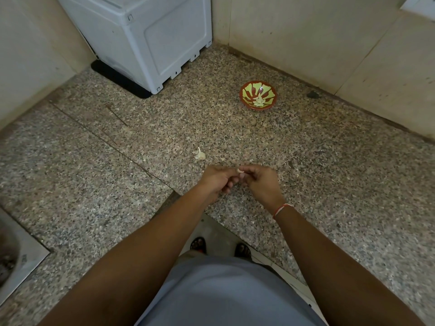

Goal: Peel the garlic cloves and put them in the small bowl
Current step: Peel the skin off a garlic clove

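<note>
A pale garlic clove (240, 170) sits pinched between the fingertips of both hands, low over the speckled granite counter. My left hand (217, 178) and my right hand (260, 182) meet at it with fingers curled; most of the clove is hidden by them. A scrap of garlic with its stem (200, 155) lies on the counter just beyond my left hand. The small red and yellow-green bowl (244, 96) stands farther back on the right, with pale peeled cloves (259, 101) at its bottom.
A white plastic appliance (150, 36) on a black mat fills the back left corner. Beige tiled walls (329, 43) close the back and left. A steel sink (14, 257) is at the lower left edge. The counter's front edge runs just before my body.
</note>
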